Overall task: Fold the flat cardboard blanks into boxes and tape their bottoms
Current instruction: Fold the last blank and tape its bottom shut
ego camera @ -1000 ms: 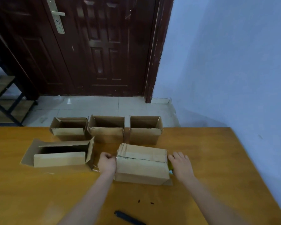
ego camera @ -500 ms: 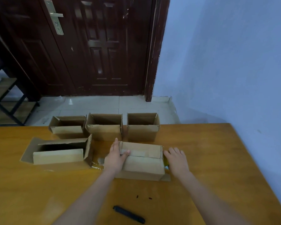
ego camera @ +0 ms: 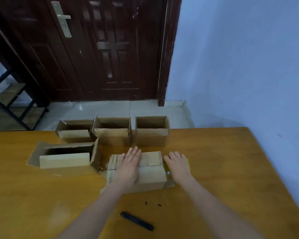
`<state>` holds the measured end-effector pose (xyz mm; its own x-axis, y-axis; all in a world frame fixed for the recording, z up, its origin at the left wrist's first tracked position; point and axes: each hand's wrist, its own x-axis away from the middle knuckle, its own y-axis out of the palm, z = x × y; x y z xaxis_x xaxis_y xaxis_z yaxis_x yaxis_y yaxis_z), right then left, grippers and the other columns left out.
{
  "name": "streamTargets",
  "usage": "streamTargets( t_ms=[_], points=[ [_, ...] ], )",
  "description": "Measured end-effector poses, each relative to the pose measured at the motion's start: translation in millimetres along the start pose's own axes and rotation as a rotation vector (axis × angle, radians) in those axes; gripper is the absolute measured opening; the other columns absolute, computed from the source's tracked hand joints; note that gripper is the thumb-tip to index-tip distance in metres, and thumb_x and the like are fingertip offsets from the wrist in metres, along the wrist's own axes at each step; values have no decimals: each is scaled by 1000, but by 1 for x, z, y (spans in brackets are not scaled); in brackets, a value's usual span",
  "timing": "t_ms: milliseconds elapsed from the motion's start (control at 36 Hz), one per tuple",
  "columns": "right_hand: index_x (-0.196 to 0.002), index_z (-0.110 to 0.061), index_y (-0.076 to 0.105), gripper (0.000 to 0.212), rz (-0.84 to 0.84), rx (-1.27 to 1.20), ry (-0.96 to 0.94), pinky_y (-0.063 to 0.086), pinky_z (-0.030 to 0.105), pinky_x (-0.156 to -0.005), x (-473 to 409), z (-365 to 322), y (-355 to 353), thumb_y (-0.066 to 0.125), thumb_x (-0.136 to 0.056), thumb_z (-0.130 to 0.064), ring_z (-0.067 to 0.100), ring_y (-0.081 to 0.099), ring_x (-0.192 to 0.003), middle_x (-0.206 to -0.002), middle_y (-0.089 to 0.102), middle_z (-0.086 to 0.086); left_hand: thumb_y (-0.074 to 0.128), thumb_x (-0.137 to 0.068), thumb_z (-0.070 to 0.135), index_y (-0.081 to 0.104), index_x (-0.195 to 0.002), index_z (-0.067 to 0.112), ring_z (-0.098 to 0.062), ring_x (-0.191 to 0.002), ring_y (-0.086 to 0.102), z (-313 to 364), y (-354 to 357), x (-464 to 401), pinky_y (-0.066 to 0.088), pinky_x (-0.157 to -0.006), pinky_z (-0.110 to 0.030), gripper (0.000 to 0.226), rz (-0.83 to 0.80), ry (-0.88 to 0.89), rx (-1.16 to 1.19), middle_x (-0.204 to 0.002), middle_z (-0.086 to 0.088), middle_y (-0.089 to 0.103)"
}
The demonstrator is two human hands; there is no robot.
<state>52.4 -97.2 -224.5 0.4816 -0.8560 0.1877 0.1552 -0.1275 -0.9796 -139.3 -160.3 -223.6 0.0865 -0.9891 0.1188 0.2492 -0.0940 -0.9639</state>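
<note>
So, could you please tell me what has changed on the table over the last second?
The left hand went from a closed grip at the box's left end to lying flat across its top, pressing the flaps down. The right hand stayed flat on the table at the box's right end. The four open boxes and the black pen did not move.

From my headset feed I see two bare forearms entering from the bottom edge of the frame, one at lower left of centre, one at lower right. No sleeve shows on either; both are uncovered as far back as the frame reaches. My left hand (ego camera: 128, 165) and right hand (ego camera: 178, 165) wear no glove, ring, watch or band. The fingers (ego camera: 135, 151) are bare, nails short and unpainted as far as I can tell.
</note>
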Motion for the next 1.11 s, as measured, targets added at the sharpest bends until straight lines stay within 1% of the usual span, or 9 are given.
streamTargets(
  t_ms=[167, 278, 361, 472, 583, 667, 778, 944, 1111],
  points=[
    [-129, -15, 41, 56, 5, -8, -35, 32, 38, -95, -2, 1, 2, 63, -79, -5, 29, 39, -119, -126, 45, 10, -1, -89, 64, -17, -147, 29, -16, -141, -26, 12, 23, -14, -17, -115, -42, 69, -36, -51, -72, -151, 8, -25],
    [-130, -15, 40, 58, 3, 7, -26, 32, 38, -94, -2, 3, 6, 65, -78, -7, 29, 39, -118, -126, 45, 10, -15, -81, 64, -25, -142, 30, -20, -139, -29, 13, 23, -13, -19, -113, -44, 71, -66, -60, -112, -151, 3, -29],
    [-128, -15, 42, 59, -8, 3, -32, 34, 38, -92, -3, 1, 3, 68, -75, -8, 28, 42, -116, -123, 47, 9, -3, -93, 56, -19, -146, 32, -25, -142, -24, 20, 17, -15, -19, -112, -46, 61, -101, -76, -125, -156, -2, -21],
    [-96, -20, 63, 60, 38, 48, 7, 46, 34, -70, -5, 0, 7, 89, -43, -18, 23, 57, -86, -91, 61, 4, 14, -102, 40, 1, -152, 26, -18, -145, -15, 47, 11, -26, -16, -114, -41, 54, -139, 40, -31, -160, 1, -5],
    [-123, -14, 47, 44, 13, 22, -58, 37, 40, -92, -5, 2, 4, 63, -82, -12, 30, 45, -116, -122, 50, 10, 4, -96, 57, -4, -151, 28, -19, -145, -17, 57, 22, -29, -15, -115, -45, 63, -127, 27, -77, -159, 1, -11],
    [-113, -15, 55, 44, 56, 28, -36, 42, 39, -84, -7, 5, 2, 73, -74, -17, 29, 52, -107, -112, 56, 8, 3, -94, 59, -8, -150, 31, -21, -146, -12, 56, 26, -30, -13, -115, -46, 63, -127, 19, -131, -160, 1, -9],
    [-129, -13, 41, 52, -47, -44, -131, 36, 36, -94, -7, 17, 5, 64, -82, -19, 26, 41, -122, -130, 45, 6, 6, -95, 59, -4, -151, 32, -21, -147, -4, 51, 26, -31, -12, -115, -46, 63, -111, 58, -100, -160, 2, -2],
    [-130, -22, 41, 55, -165, -283, -72, 36, 37, -91, -1, 61, 3, 66, -81, -22, 24, 46, -120, -128, 49, 2, 8, -98, 53, 0, -151, 32, -17, -147, -3, 47, 25, -28, -8, -118, -44, 58, -91, 80, -28, -160, 5, 2],
    [-135, -25, 36, 52, -170, 199, -165, 26, 42, -102, -13, 38, 3, 58, -88, -18, 25, 46, -121, -127, 53, 7, 8, -97, 55, -3, -150, 35, -17, -147, -4, 46, 28, -28, -8, -118, -43, 58, -87, 68, -45, -160, 6, 1]
  ],
)
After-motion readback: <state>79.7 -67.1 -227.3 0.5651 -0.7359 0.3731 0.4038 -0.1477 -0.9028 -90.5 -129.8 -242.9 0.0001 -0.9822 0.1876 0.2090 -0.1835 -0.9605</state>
